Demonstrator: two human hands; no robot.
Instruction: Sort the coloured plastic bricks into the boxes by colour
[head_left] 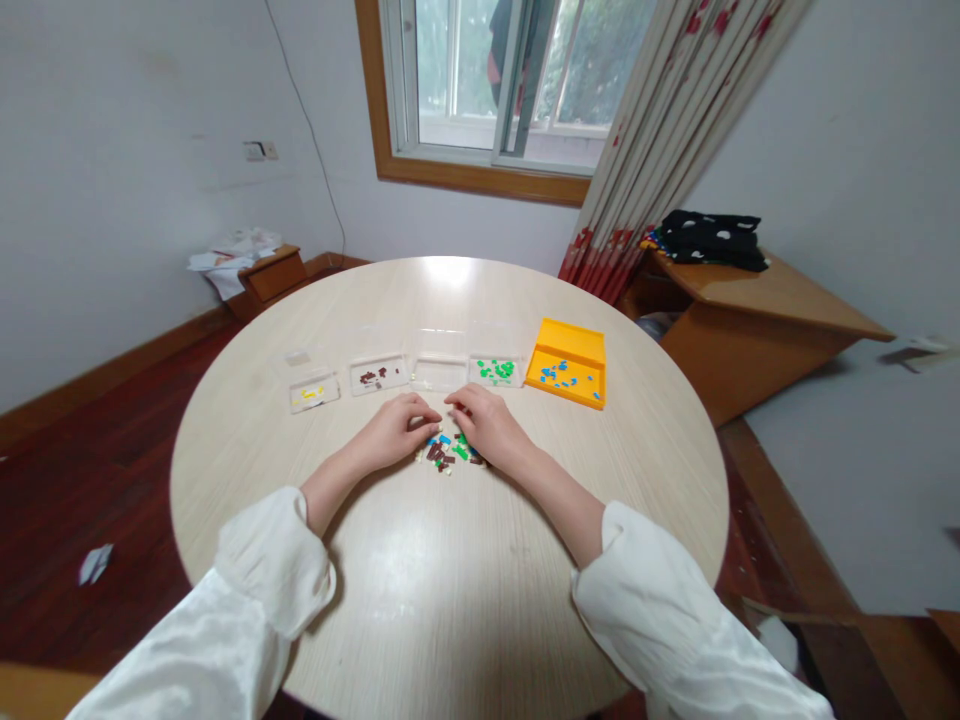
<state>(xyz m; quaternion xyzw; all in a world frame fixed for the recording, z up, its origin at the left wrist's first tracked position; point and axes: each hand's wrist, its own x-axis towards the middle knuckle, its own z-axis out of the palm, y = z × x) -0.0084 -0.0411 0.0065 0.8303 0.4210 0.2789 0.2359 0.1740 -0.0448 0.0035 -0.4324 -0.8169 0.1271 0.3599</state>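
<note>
A loose pile of small toy building bricks [439, 452], in brown, green, blue and cream, lies on the table. My left hand [397, 430] is at the pile's left edge, thumb and fingers drawn together in a pinch. A cream speck shows by its thumb tip, too small to tell if it is held. Curled over the pile's right side, my right hand [487, 425] has its fingertips close to the left ones; what they hold, if anything, is hidden. Just beyond both hands stands a clear box [440, 372] with a few cream bits at its left.
Other open boxes line the round table [420, 590]: one with yellow bricks [315, 405], one with brown bricks [379, 388], one with green bricks [496, 385]. A yellow case [566, 338] at the right holds blue bricks [556, 374]. Beyond are a window and curtain [660, 130].
</note>
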